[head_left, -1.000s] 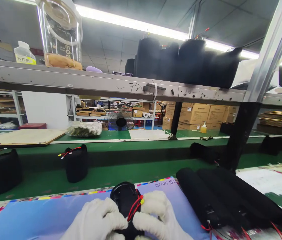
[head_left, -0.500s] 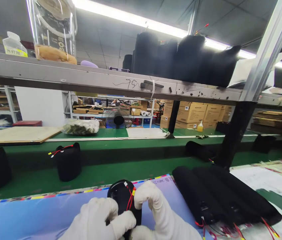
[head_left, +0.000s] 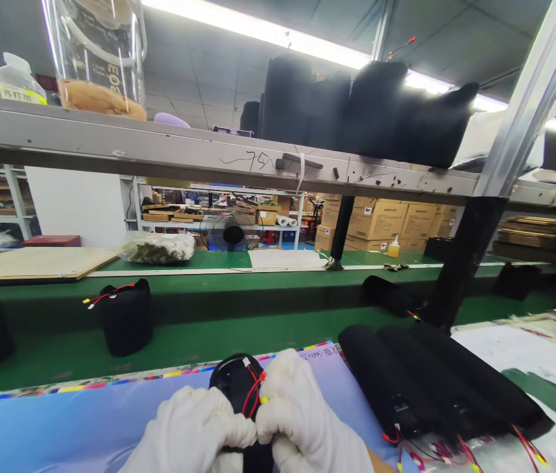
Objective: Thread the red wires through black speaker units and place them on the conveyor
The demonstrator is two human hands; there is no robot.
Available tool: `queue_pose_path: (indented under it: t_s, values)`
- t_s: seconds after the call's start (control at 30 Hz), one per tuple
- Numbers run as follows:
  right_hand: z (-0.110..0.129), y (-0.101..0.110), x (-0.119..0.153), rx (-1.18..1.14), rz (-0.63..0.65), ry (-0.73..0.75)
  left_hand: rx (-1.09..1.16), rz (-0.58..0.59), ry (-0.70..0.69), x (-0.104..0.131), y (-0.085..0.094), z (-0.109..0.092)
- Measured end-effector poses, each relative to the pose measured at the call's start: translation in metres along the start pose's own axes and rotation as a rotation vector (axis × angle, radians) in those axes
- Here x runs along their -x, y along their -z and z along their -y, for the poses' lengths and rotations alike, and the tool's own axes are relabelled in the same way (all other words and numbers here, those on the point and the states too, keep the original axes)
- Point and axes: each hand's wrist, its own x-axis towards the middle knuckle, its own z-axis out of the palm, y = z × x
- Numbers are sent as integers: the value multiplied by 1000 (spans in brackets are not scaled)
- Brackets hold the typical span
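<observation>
Both my hands wear white gloves and grip a black cylindrical speaker body [head_left: 231, 384] with red wires [head_left: 253, 393] at its top, low in the middle of the view. My left hand [head_left: 196, 430] closes on its left side. My right hand [head_left: 302, 414] closes on the right side, its fingers curled over the wires. The piece stands over a blue printed sheet [head_left: 61, 427] on the near bench.
A row of black fabric-covered cylinders [head_left: 430, 384] with red wires lies to the right. Two black units [head_left: 125, 315] stand on the green conveyor belt [head_left: 238, 328]. A metal shelf [head_left: 209, 161] overhead carries black units and a clear jug [head_left: 98, 56]. Cartons and a fan stand behind.
My right hand's fingers have closed down over the red wires, next to my left hand. The black units on the belt have shifted left in view as the camera turned slightly.
</observation>
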Motion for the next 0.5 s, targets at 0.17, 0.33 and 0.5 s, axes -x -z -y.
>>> queue_pose_path:
  t_s: [0.17, 0.33, 0.5]
  values:
    - [-4, -5, 4, -5, -26, -41, 473, 97, 322, -4, 13, 4]
    - [-8, -11, 8, 83, -73, 17, 602, -99, 537, 3, 5, 6]
    - [-1, 9, 11, 156, 45, -214, 736, -243, 871, -3, 16, 17]
